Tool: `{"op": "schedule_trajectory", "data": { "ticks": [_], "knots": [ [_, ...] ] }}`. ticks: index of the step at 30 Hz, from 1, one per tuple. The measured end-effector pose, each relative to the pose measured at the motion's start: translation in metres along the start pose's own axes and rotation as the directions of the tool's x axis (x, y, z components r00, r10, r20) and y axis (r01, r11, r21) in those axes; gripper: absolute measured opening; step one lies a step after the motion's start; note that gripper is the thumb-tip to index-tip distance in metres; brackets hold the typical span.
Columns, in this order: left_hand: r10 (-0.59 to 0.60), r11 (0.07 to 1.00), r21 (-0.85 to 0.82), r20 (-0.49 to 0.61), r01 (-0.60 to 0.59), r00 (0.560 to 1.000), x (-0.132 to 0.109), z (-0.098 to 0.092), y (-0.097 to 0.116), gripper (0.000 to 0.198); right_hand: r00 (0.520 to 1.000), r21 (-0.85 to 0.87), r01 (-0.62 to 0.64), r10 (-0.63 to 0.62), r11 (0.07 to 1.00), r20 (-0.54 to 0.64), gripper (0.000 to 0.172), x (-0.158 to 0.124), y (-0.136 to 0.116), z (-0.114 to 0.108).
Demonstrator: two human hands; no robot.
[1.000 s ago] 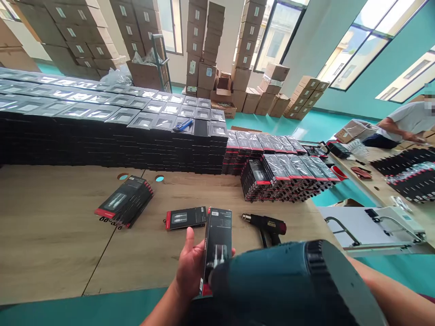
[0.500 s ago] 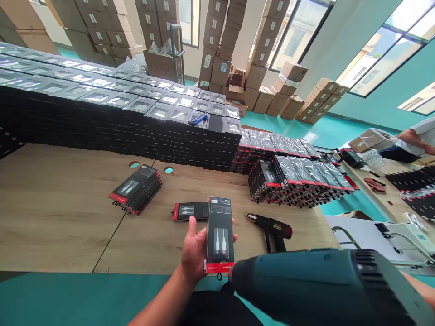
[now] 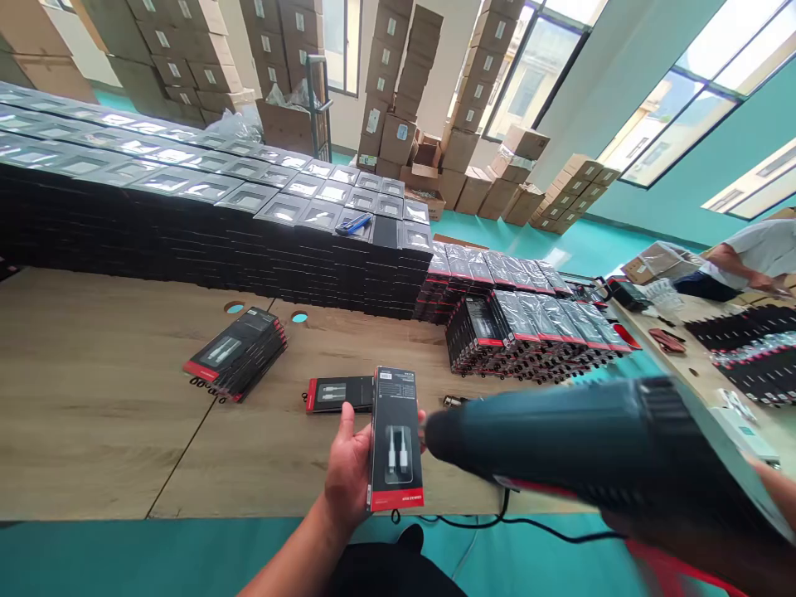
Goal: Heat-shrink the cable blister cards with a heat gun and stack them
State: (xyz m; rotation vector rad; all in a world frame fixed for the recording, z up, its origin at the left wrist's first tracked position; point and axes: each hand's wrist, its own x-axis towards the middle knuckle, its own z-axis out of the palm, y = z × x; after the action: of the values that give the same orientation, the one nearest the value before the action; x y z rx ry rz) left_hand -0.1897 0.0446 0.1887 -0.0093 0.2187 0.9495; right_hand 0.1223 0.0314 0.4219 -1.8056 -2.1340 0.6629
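Note:
My left hand grips a black-and-red cable box, held upright above the table's front edge, with two white cable plugs in its window. From the right, my right hand, mostly hidden, holds a dark teal heat gun, blurred by motion. Its nozzle points left at the box's side, close to my left fingertips. Just behind the held box another cable box lies on the table. Of a second heat gun on the table, only the nozzle shows past the one I hold.
A fanned stack of cable boxes lies to the left on the wooden table. Behind stands a long wall of black boxes topped by a blue cutter. Film-wrapped boxes are piled right. Another person works at the far right.
The heat gun has swung upward, its nozzle now higher along the box's side. It now covers most of the second heat gun, and its cord has come into view.

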Motion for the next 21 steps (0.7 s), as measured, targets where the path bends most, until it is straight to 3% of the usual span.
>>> {"op": "schedule_trajectory", "data": {
  "ticks": [5,7,9,12,14,16,18,21],
  "knots": [
    [-0.081,0.993,0.077,-0.109,0.090,0.991,-0.005,0.005,-0.008,0.063,0.996,0.035,0.000,-0.003,0.999,0.088,0.027,0.036,-0.017,-0.004],
    [-0.087,0.992,0.069,-0.188,0.102,0.978,-0.008,0.004,-0.012,0.052,0.996,0.014,-0.021,0.020,1.000,0.088,0.030,0.035,-0.011,-0.005],
    [-0.103,0.992,0.046,-0.250,0.118,0.963,-0.010,0.001,-0.017,0.042,0.991,0.004,-0.120,0.119,0.993,0.052,0.037,0.023,-0.003,-0.008],
    [0.001,0.998,0.059,-0.306,0.018,0.952,-0.011,-0.005,-0.025,0.039,0.931,0.075,-0.360,0.363,0.930,-0.033,0.040,0.002,0.004,-0.015],
    [0.125,0.988,0.125,-0.329,-0.088,0.936,-0.009,-0.006,-0.031,0.050,0.907,0.118,-0.410,0.418,0.904,-0.048,0.039,-0.004,-0.002,-0.017],
    [0.199,0.969,0.208,-0.323,-0.136,0.925,-0.007,-0.006,-0.034,0.060,0.957,0.099,-0.289,0.291,0.952,-0.013,0.035,0.001,-0.012,-0.018],
    [0.227,0.952,0.268,-0.298,-0.147,0.927,-0.004,-0.004,-0.036,0.062,0.996,0.051,-0.079,0.077,0.996,0.041,0.025,0.014,-0.023,-0.016],
    [0.238,0.951,0.267,-0.299,-0.158,0.924,-0.001,0.000,-0.035,0.056,0.987,-0.032,0.146,-0.143,0.989,0.075,0.016,0.034,-0.036,-0.015]
  ]
}}
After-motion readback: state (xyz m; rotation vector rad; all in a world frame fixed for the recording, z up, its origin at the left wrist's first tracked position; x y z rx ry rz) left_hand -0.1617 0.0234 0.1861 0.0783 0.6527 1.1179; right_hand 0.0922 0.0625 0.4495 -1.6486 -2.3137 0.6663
